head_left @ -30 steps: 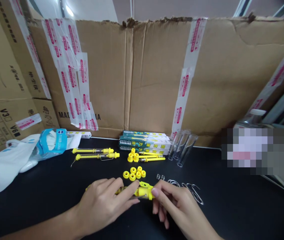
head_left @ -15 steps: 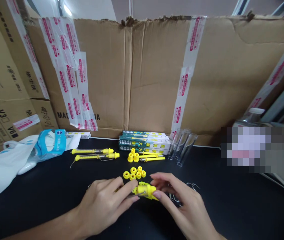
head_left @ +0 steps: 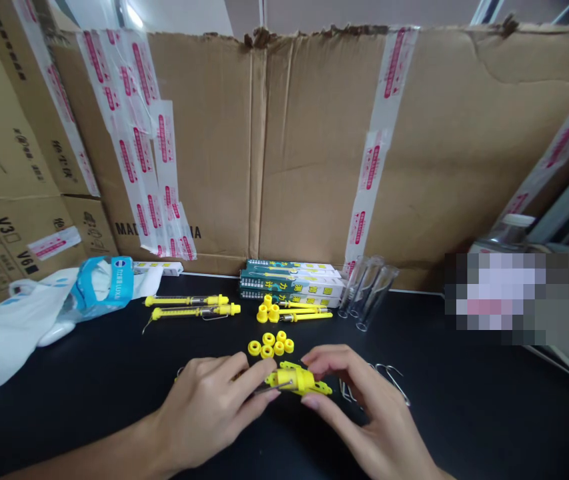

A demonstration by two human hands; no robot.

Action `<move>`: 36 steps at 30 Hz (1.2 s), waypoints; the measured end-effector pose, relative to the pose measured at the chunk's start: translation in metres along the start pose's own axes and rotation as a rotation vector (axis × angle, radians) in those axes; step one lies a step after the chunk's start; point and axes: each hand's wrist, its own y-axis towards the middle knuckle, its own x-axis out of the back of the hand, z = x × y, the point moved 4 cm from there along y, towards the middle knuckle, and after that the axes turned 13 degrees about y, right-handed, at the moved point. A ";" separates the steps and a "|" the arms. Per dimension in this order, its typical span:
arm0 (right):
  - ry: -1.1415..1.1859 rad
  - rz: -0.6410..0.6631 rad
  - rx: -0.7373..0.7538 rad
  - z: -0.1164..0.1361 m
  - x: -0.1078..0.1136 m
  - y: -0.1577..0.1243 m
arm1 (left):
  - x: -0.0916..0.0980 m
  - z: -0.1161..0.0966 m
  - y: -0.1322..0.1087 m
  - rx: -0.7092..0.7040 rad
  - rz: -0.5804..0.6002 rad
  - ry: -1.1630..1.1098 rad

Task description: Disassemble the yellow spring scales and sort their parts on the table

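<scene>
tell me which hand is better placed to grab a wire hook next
Probably the right hand: it sits beside the wire hooks, while the left hand is beyond the yellow piece both hold.

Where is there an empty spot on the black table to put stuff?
Bare table right of the wire hooks, and front left between the white bag and the left hand. The middle is crowded: the right hand, the held yellow piece, yellow caps, boxes, clear tubes.

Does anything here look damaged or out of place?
Only the cardboard wall: its top edge is torn ragged and it is patched with tape strips. The yellow part in the left hand and right hand shows no visible damage.
</scene>
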 end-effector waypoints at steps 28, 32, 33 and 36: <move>0.013 0.052 -0.092 -0.002 0.000 0.002 | 0.002 0.001 0.002 0.006 0.008 -0.048; 0.002 0.010 -0.001 0.004 0.001 0.002 | -0.002 0.000 0.002 0.029 0.044 -0.040; 0.008 0.010 0.021 0.006 0.001 0.003 | -0.002 0.000 0.002 0.027 0.048 -0.036; 0.052 0.007 0.025 0.007 0.001 0.005 | -0.002 0.000 0.002 0.013 0.048 -0.034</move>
